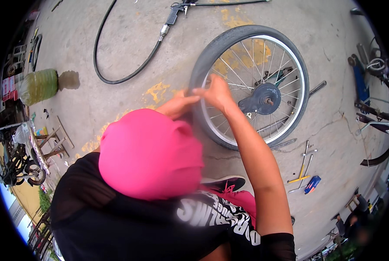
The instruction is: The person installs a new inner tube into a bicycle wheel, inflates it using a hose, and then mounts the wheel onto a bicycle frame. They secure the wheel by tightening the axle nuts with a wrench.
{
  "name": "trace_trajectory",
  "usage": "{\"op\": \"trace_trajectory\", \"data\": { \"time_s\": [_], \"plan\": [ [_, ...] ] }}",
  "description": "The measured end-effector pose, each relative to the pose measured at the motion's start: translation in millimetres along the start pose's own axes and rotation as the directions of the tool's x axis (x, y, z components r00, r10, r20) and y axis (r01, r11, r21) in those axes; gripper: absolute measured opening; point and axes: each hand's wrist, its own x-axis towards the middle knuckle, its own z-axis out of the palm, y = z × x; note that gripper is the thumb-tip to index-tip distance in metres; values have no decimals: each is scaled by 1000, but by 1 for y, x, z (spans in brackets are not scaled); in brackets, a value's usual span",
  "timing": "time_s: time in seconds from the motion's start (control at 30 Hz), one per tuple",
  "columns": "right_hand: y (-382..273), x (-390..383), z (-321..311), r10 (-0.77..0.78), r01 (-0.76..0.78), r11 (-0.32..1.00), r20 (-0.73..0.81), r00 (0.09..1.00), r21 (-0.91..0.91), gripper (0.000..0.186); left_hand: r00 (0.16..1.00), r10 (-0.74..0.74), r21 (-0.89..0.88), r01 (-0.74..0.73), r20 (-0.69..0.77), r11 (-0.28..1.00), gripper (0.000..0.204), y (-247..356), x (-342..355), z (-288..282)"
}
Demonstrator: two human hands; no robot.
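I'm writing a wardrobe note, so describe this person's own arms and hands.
The left hand and right hand are both ungloved, though the left is blurred. The right forearm is uncovered, with no watch or bracelet visible. The right sleeve is black and ends near the elbow. Pink cloth hides much of the left forearm.

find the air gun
In the head view, the air gun lies on the ground at top centre, up and left of the wheel, joined to a black hose.
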Motion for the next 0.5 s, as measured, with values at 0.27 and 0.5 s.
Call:
{"op": "trace_trajectory", "data": {
  "time_s": [0.27, 0.5],
  "plan": [
    [1, 8, -22, -56, 63, 961, -32, 998, 268, 54, 956, 225, 183, -191, -188, 964, 55, 7, 9, 27],
    [13, 31, -6, -51, 124, 811, -141, 989, 571, 50, 886, 337, 175, -294, -320, 940, 40, -4, 33, 29]
  ]
}}
